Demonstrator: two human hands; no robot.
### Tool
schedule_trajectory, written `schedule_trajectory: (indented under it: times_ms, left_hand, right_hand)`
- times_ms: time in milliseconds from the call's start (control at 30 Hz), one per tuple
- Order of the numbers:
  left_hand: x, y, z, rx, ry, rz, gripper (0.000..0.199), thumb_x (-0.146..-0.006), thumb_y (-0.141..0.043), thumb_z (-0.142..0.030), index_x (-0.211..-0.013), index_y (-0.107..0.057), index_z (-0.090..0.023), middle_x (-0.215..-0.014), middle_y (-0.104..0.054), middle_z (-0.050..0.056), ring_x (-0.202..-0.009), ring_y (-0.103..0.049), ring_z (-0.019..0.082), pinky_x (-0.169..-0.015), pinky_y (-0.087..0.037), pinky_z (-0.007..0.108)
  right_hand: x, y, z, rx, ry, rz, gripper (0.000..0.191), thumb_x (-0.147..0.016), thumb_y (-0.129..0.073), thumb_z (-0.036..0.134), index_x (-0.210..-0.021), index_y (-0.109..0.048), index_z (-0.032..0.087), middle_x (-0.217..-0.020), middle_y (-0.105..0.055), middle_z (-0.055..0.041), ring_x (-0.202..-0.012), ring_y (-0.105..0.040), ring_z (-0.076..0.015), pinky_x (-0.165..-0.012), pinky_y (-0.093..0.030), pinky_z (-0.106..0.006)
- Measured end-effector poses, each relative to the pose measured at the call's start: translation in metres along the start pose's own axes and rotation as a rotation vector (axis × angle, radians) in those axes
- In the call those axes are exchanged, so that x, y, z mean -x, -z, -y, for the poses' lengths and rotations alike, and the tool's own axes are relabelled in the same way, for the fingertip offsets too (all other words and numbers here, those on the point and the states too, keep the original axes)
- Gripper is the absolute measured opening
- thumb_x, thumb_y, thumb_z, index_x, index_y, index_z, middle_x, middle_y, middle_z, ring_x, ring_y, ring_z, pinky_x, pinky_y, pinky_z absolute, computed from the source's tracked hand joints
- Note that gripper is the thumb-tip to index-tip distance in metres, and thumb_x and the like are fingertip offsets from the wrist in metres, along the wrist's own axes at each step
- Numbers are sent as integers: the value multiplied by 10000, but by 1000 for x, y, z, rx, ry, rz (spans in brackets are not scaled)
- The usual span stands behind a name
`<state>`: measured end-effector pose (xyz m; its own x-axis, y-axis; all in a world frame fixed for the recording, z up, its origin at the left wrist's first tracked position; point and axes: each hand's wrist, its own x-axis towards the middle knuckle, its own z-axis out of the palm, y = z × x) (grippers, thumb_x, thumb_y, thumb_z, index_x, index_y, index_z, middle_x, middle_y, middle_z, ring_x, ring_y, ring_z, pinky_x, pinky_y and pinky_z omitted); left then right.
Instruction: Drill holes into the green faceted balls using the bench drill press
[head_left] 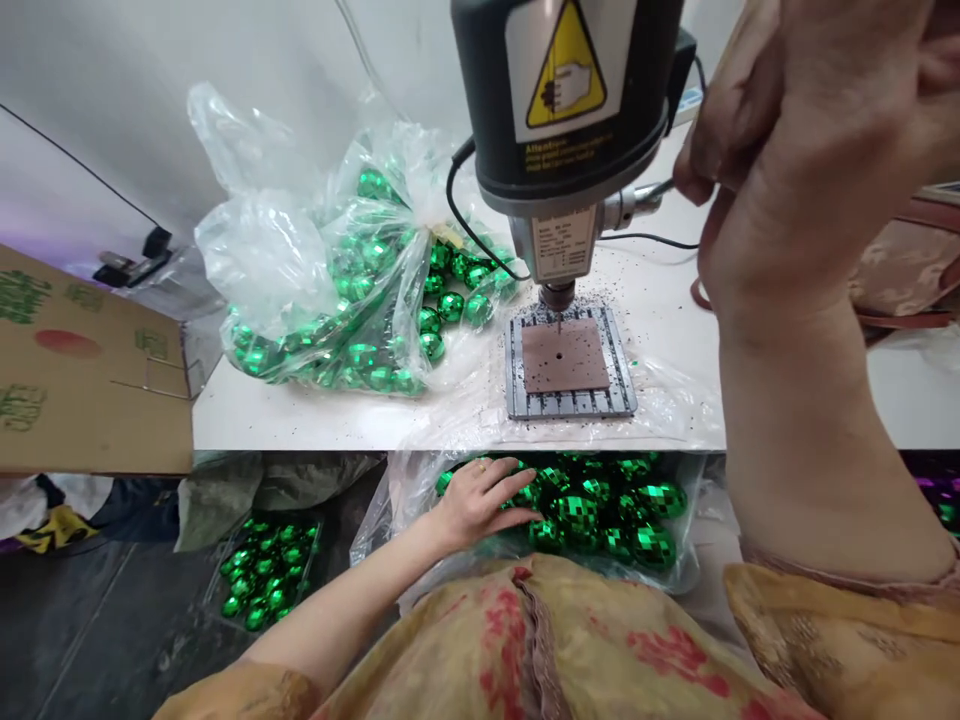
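Observation:
Shiny green mirrored balls (pixel 577 512) fill a plastic-lined tray (pixel 686 570) at the table's front edge, close to my body. My left hand (pixel 472 500) rests over the tray's left part with its fingers apart, touching the balls there; no ball shows in its grip. A drill press (pixel 559 170) stands above the table, and my right hand (pixel 780 150) is closed around its feed lever (pixel 660 190), mostly hiding it. Under the thin drill bit (pixel 559 322) lies a brown square board (pixel 577 372) with a small hole, on a slotted metal base plate (pixel 622 402).
A clear plastic bag (pixel 262 250) of green balls lies on the table's left, with loose balls (pixel 450 306) beside it. Dark shavings surround the base plate. A cardboard box (pixel 90 370) stands at far left; another container (pixel 266 572) of green balls sits on the floor.

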<state>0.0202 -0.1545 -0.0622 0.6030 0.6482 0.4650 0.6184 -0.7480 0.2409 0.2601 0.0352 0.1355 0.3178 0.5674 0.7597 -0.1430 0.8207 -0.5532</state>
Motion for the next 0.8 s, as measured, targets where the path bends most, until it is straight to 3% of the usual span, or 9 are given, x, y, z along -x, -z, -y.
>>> schedule_trajectory:
  times_ms: [100,200,267,333,433,500,667,733,800]
  left_hand:
    - [-36,17,32,-60,-4,-261,338,-909,-725,-267,-1229,-637,-206,-947,-768,58,-791,-725,159,-719,-576,262]
    - [-79,35,89,-180,248,-452,217,-937,-607,-152,-1140,-657,-213,-917,-749,46,-773,-696,161,-735,-560,281]
    - [-107,42,132,-222,443,-385,262,-916,-537,-90,-1108,-667,-211,-977,-729,67,-857,-685,201,-817,-554,341]
    - [-129,44,171,-231,544,-232,403,-792,-604,-28,-1149,-673,-202,-1109,-696,106,-1035,-656,278,-953,-517,429]
    - [-149,38,206,-182,635,5,478,-650,-701,-11,-1096,-711,-184,-1055,-662,124,-1068,-620,355,-1000,-469,498]
    - [-154,34,215,-92,663,-6,397,-661,-733,-61,-1033,-728,-198,-971,-635,96,-985,-632,323,-966,-480,472]
    - [-150,38,198,509,690,-443,420,-769,-795,-425,-1128,-672,-245,-886,-624,25,-791,-648,190,-791,-550,359]
    - [-147,43,180,771,689,-498,474,-825,-725,-566,-1185,-625,-274,-923,-658,34,-817,-681,199,-764,-575,371]
    - [-143,46,157,932,685,-470,492,-871,-639,-645,-1204,-591,-285,-1004,-689,62,-892,-709,227,-786,-597,411]
  right_hand:
    - [2,-1,-2,3,88,-51,532,-879,-638,517,-539,-346,231,-572,-340,27,-492,-319,-40,-568,-220,-301]
    - [6,0,4,52,65,-28,501,-908,-633,426,-558,-339,220,-564,-359,35,-508,-344,-43,-573,-236,-297]
    - [7,-2,8,71,53,-31,488,-915,-628,397,-559,-348,214,-542,-365,36,-504,-365,-54,-570,-239,-304]
    - [8,-5,10,49,78,-45,478,-925,-621,330,-543,-361,208,-506,-355,34,-479,-364,-65,-561,-218,-317]
    - [7,-10,10,-10,175,-66,472,-930,-576,176,-517,-348,195,-455,-312,35,-443,-331,-64,-551,-183,-324]
    - [7,-11,10,-5,189,-59,467,-933,-551,145,-510,-356,180,-457,-311,31,-454,-335,-59,-553,-187,-318]
    - [8,-11,11,25,164,-63,470,-931,-568,177,-487,-415,168,-451,-340,28,-455,-348,-61,-540,-194,-307]
    - [7,-11,10,5,191,-72,474,-920,-590,171,-479,-417,171,-439,-335,33,-441,-333,-60,-528,-188,-306]
    - [6,-11,8,-11,212,-80,481,-910,-630,201,-479,-419,173,-435,-331,37,-435,-321,-58,-518,-185,-304]
